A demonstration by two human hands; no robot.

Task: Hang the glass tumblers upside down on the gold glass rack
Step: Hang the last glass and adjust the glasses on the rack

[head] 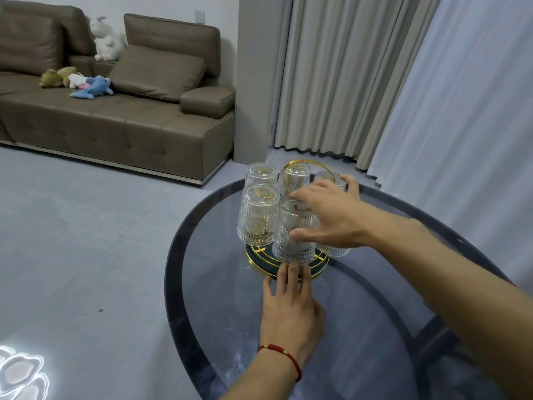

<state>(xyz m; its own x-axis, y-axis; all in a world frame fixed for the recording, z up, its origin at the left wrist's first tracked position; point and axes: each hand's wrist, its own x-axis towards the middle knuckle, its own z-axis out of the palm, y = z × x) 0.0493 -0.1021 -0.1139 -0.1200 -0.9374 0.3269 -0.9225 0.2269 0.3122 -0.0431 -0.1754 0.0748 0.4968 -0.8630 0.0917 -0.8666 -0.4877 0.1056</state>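
While my right hand [328, 217] reaches over the gold glass rack [277, 262] on the round glass desk [375, 298], its spread fingers [305, 194] curl around the nearest tumbler [294, 235], which hangs upside down at the front. My left hand [290, 307] rests flat, fingers straight and touching the rack's base rim. Four other tumblers [258, 215] hang inverted around it.

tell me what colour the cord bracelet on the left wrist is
Red, with small gold beads: the thin cord bracelet shows best in the head view.
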